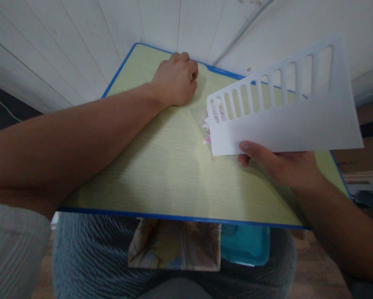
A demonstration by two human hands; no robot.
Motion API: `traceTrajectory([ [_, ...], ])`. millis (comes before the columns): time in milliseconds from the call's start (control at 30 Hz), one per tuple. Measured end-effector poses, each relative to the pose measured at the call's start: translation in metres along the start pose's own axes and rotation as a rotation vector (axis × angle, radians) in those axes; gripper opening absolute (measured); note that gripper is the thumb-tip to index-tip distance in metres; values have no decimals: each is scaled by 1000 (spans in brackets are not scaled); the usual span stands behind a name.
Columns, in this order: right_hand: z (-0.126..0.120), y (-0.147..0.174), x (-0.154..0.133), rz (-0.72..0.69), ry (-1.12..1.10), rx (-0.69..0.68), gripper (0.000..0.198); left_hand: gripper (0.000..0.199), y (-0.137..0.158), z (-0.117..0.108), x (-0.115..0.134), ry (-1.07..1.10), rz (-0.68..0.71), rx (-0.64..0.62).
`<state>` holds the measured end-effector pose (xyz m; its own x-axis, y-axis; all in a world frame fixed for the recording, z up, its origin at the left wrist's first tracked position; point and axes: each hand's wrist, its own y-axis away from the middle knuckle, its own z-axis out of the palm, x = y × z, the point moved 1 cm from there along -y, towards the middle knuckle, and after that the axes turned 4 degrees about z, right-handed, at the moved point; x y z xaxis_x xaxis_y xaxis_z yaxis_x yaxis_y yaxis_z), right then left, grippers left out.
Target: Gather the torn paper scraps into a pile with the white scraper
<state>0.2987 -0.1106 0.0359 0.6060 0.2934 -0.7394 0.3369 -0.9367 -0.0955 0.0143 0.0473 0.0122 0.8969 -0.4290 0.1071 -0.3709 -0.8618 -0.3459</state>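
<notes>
My right hand (pixel 267 160) pinches a stiff white sheet (pixel 286 124) along its lower edge, thumb on top. A row of long rounded slots, growing longer toward the right, runs through its upper part. The sheet is tilted above the yellow-green tabletop (pixel 174 178). Small crumpled pinkish-white scraps (pixel 207 140) show at its left edge and through the leftmost slots; the rest of them is hidden. Near the table's far edge, my left hand (pixel 176 81) rests with its fingers curled in. Whatever those fingers may hold is out of sight.
Blue trim edges the small table, whose far side meets a white plank wall (pixel 158 25). A grey cable (pixel 242 31) runs down that wall. Below the near edge, a patterned cloth (pixel 176 247) and a teal plastic container (pixel 247 247) lie by my lap.
</notes>
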Motion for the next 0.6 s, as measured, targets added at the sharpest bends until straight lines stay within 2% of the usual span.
traceTrajectory([
  [133, 1, 4, -11, -24, 1, -107, 43, 39, 0, -1, 1, 17, -26, -12],
  [267, 2, 10, -24, -134, 64, -247, 33, 39, -1, -1, 1, 5, -19, -8],
  [433, 6, 22, -30, -264, 152, -231, 22, 38, -3, 0, 0, 23, -6, 3],
  [600, 9, 29, -36, -308, 191, -287, 15, 38, -3, 1, -1, 20, -9, 9],
])
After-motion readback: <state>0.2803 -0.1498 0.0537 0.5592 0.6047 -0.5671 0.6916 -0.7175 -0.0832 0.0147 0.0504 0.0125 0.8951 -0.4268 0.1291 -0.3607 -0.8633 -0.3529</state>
